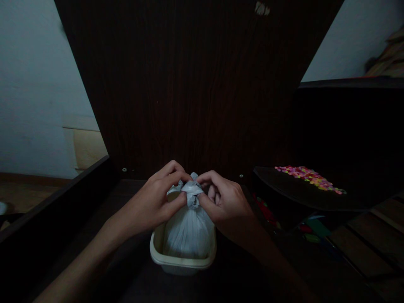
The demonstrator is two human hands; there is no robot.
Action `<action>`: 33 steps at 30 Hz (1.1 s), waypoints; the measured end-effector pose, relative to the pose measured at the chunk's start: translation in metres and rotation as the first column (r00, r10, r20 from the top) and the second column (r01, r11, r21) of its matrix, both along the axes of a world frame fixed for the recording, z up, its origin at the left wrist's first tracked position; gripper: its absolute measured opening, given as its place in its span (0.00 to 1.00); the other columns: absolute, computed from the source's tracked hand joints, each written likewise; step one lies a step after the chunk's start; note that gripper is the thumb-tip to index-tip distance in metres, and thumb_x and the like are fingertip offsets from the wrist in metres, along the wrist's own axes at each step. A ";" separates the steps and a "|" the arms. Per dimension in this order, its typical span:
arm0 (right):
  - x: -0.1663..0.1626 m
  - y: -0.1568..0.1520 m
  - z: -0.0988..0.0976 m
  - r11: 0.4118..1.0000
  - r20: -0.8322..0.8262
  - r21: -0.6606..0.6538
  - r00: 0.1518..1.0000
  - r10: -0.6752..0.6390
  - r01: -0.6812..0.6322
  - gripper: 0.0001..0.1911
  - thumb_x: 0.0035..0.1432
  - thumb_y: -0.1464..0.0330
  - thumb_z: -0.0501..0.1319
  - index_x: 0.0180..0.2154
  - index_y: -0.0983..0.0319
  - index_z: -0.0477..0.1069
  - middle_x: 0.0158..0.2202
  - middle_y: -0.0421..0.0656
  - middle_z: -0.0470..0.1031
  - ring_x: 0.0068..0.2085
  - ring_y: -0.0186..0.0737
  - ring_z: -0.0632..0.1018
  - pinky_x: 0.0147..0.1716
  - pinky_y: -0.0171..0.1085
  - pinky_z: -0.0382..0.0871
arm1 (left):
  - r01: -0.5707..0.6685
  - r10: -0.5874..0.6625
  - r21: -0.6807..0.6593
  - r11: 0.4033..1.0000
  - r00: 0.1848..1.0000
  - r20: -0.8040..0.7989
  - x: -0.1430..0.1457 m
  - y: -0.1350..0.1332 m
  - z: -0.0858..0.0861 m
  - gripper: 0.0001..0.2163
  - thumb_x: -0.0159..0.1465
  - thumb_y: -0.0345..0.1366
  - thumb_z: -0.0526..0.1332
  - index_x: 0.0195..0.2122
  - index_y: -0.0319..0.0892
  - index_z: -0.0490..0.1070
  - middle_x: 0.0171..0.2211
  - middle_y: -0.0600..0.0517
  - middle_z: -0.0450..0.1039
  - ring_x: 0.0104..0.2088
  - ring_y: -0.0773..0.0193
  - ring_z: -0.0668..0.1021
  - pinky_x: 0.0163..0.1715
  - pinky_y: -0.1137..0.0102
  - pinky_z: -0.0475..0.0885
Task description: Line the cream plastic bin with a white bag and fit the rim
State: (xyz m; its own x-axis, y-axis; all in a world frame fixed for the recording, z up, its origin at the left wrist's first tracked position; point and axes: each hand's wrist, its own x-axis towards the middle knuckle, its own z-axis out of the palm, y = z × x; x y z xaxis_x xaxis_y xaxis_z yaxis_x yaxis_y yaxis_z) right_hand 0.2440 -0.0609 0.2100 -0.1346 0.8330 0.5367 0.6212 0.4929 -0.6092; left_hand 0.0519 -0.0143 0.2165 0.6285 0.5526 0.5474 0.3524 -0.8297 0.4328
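Observation:
A white plastic bag [189, 235], gathered and knotted at its top, sits inside a pale rectangular container [183, 263] with rounded corners. My left hand [162, 191] pinches the knot from the left, thumb and fingers closed on the plastic. From the other side my right hand [224, 200] grips the same knot between thumb and curled fingers. Below the knot the bag bulges in folds. What lies inside it is hidden. The container rests on a dark wooden surface [129, 269] between my forearms.
Behind the container rises a tall dark wood panel [189, 92]. A low dark board [57, 198] runs along the left. To the right, a dark shelf [284, 189] carries a strip of colourful small pieces [312, 176], and a green object [318, 227] lies below it.

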 end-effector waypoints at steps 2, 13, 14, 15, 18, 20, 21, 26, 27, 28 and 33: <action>0.000 0.000 0.000 0.999 -0.020 0.029 1.000 -0.014 0.015 0.11 0.52 0.78 0.60 0.38 0.61 0.72 0.24 0.32 0.65 0.24 0.31 0.66 0.26 0.33 0.57 | 0.010 -0.010 -0.021 1.000 1.000 -0.027 0.000 0.000 -0.001 0.05 0.68 0.31 0.58 0.41 0.43 0.73 0.43 0.50 0.68 0.44 0.59 0.73 0.45 0.66 0.70; -0.002 0.000 -0.002 0.963 0.047 0.265 0.996 -0.070 0.055 0.09 0.53 0.80 0.59 0.32 0.61 0.72 0.27 0.36 0.67 0.25 0.31 0.66 0.26 0.33 0.57 | 0.055 -0.061 -0.104 0.993 0.997 -0.049 0.003 -0.001 0.004 0.08 0.69 0.31 0.55 0.35 0.42 0.74 0.43 0.49 0.69 0.45 0.58 0.74 0.46 0.65 0.71; -0.002 0.000 -0.002 0.961 0.064 0.270 0.995 -0.077 0.057 0.09 0.53 0.80 0.59 0.32 0.61 0.72 0.27 0.36 0.67 0.25 0.31 0.67 0.26 0.34 0.57 | 0.064 -0.070 -0.111 0.992 0.996 -0.046 0.003 -0.001 0.005 0.09 0.69 0.30 0.55 0.35 0.42 0.74 0.44 0.49 0.69 0.45 0.59 0.74 0.46 0.66 0.71; -0.002 0.000 -0.003 0.959 0.084 0.276 0.993 -0.088 0.061 0.08 0.54 0.80 0.59 0.32 0.62 0.72 0.28 0.37 0.67 0.26 0.32 0.67 0.27 0.34 0.58 | 0.075 -0.081 -0.116 0.990 0.996 -0.046 0.003 -0.001 0.006 0.09 0.69 0.30 0.55 0.35 0.42 0.74 0.44 0.49 0.69 0.45 0.59 0.74 0.46 0.65 0.71; -0.003 0.000 -0.005 0.947 0.155 0.315 0.981 -0.120 0.066 0.07 0.57 0.78 0.58 0.33 0.63 0.72 0.30 0.40 0.69 0.29 0.34 0.70 0.30 0.35 0.60 | 0.107 -0.113 -0.117 0.987 0.993 -0.046 0.000 -0.001 0.008 0.09 0.69 0.29 0.54 0.36 0.42 0.74 0.45 0.48 0.70 0.45 0.58 0.75 0.47 0.65 0.71; -0.004 0.000 -0.007 0.938 0.182 0.341 0.976 -0.123 0.055 0.08 0.59 0.78 0.57 0.33 0.63 0.72 0.31 0.41 0.70 0.30 0.35 0.70 0.30 0.36 0.61 | 0.125 -0.131 -0.124 0.984 0.990 -0.042 -0.002 0.000 0.008 0.10 0.69 0.28 0.54 0.37 0.42 0.74 0.45 0.48 0.70 0.46 0.58 0.74 0.48 0.64 0.71; -0.005 0.000 -0.007 0.936 0.189 0.348 0.975 -0.119 0.047 0.08 0.60 0.78 0.57 0.33 0.62 0.73 0.30 0.41 0.70 0.29 0.35 0.70 0.30 0.36 0.61 | 0.132 -0.138 -0.130 0.983 0.990 -0.038 -0.003 0.001 0.008 0.10 0.69 0.28 0.54 0.36 0.42 0.75 0.46 0.48 0.70 0.46 0.58 0.74 0.49 0.64 0.71; -0.004 0.001 -0.008 0.948 0.169 0.315 0.981 -0.100 0.042 0.08 0.61 0.78 0.57 0.33 0.62 0.73 0.28 0.39 0.68 0.27 0.34 0.69 0.29 0.35 0.60 | 0.118 -0.117 -0.161 0.980 0.993 0.013 -0.004 0.009 0.003 0.07 0.67 0.29 0.57 0.35 0.42 0.75 0.45 0.49 0.70 0.46 0.60 0.75 0.47 0.66 0.72; -0.004 0.000 -0.007 0.948 0.156 0.313 0.982 -0.103 0.049 0.08 0.61 0.78 0.58 0.33 0.62 0.73 0.27 0.39 0.68 0.27 0.34 0.69 0.29 0.35 0.59 | 0.097 -0.092 -0.160 0.982 0.995 0.036 -0.003 0.010 0.002 0.06 0.66 0.30 0.58 0.36 0.42 0.74 0.44 0.49 0.71 0.44 0.60 0.75 0.44 0.67 0.72; -0.003 0.000 -0.006 0.948 0.145 0.313 0.984 -0.107 0.057 0.07 0.61 0.77 0.58 0.32 0.62 0.72 0.27 0.39 0.68 0.26 0.34 0.69 0.29 0.35 0.59 | 0.069 -0.061 -0.154 0.986 0.996 0.058 -0.003 0.011 0.001 0.04 0.65 0.30 0.60 0.37 0.42 0.74 0.43 0.50 0.71 0.42 0.61 0.75 0.42 0.67 0.72; -0.002 0.000 -0.004 0.945 0.112 0.319 0.986 -0.121 0.080 0.07 0.60 0.77 0.60 0.30 0.62 0.71 0.25 0.38 0.68 0.25 0.33 0.67 0.28 0.35 0.58 | -0.007 0.012 -0.145 0.989 1.000 0.028 -0.002 0.014 -0.001 0.04 0.62 0.33 0.63 0.37 0.42 0.76 0.42 0.50 0.71 0.40 0.60 0.76 0.39 0.67 0.72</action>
State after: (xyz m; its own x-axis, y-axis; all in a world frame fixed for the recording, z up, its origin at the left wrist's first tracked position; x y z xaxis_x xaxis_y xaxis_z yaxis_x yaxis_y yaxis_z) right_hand 0.2417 -0.0610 0.2057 -0.1439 0.6392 0.7554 0.7399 0.5764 -0.3468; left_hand 0.0496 -0.0008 0.2150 0.6082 0.6331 0.4789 0.3459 -0.7544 0.5579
